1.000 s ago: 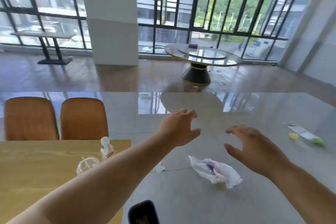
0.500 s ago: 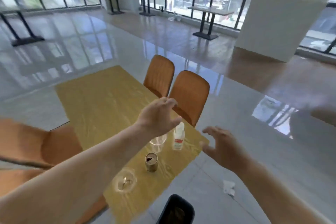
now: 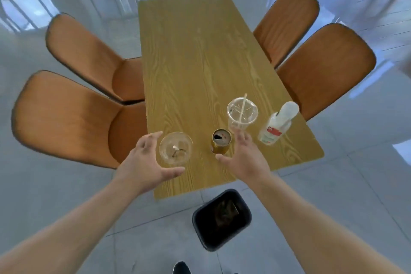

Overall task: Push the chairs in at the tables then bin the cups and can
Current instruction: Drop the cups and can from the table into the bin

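Note:
On the near end of the wooden table (image 3: pixel 195 56) stand a clear plastic cup (image 3: pixel 175 148), a gold can (image 3: pixel 220 144) with its tab open, and a second clear cup (image 3: pixel 242 113) holding a straw. My left hand (image 3: pixel 145 162) is open, fingers curved around the left side of the near cup, not closed on it. To the right of the can, my right hand (image 3: pixel 244 158) is open, its fingertips near the base of the straw cup. A black bin (image 3: pixel 222 218) sits on the floor below the table's near edge.
A white spray bottle (image 3: pixel 278 123) stands at the table's right edge. Two orange chairs (image 3: pixel 73 113) flank the left side and two more orange chairs (image 3: pixel 320 67) the right, all close to the table. The floor is glossy grey tile.
My view has swung left and down from the room to straight over the table. Both hands have dropped close to the cup and can.

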